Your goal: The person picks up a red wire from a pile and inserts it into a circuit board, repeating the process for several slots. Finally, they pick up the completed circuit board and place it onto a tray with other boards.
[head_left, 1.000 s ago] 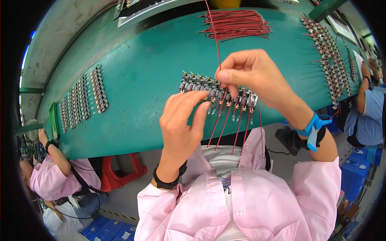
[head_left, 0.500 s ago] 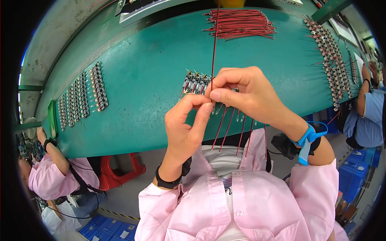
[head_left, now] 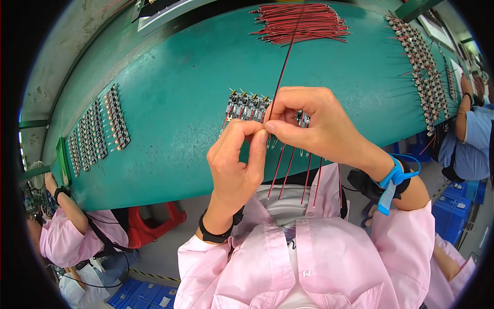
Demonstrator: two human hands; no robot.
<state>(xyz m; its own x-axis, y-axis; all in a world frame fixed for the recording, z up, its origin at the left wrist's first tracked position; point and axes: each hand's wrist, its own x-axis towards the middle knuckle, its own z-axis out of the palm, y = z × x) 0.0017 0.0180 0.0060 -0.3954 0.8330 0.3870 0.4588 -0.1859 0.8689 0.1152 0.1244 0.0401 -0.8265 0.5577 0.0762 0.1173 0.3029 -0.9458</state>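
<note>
My left hand (head_left: 236,154) and my right hand (head_left: 316,121) meet fingertip to fingertip over the near edge of the bench. Both are pinched round the lower end of a thin red and black wire (head_left: 285,67), whose long free part slants up and away from me. The very end is hidden by the fingers. Just behind my hands lies a row of small circuit boards (head_left: 248,106), partly covered by my right hand. Several red wires (head_left: 289,172) stick out from beneath my hands toward my body, beside small clear LEDs.
On the green bench (head_left: 170,113), a pile of red wires (head_left: 303,26) lies at the far side. Rows of finished-looking boards (head_left: 92,131) stand left, and more wired boards (head_left: 424,72) lie right. Co-workers sit at both sides; a red stool (head_left: 154,224) is below left.
The wire's upper part has tilted from nearly upright to leaning right. My hands remain pinched together, shifted slightly left; more of the board row shows.
</note>
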